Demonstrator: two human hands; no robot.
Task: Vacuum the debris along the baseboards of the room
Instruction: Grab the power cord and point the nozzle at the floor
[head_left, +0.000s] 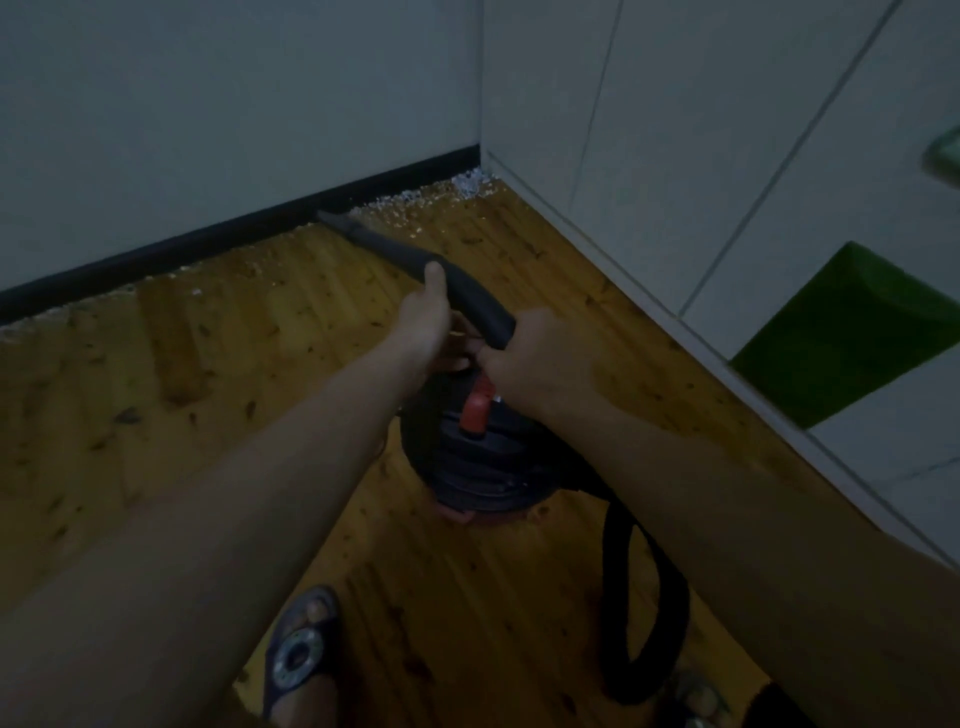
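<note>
Head view: left hand (427, 306) clamped round rigid crevice nozzle (395, 254), tip at baseboard (208, 234) amid debris (415, 200); right hand (535, 353) gripped vacuum (467, 457) handle. Looked light; steer near nozzle base.

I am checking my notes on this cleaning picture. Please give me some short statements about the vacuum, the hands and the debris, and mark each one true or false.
1. The crevice nozzle points its tip at the black baseboard. True.
2. The debris lies thickest in the middle of the wooden floor. False: it lies along the baseboard, thickest in the corner.
3. The left hand holds the nozzle tube. True.
4. The right hand hangs free, away from the vacuum. False: it is at the vacuum's top, beside the tube's rear end.
5. The vacuum's clip is blue. False: it is red.
</note>
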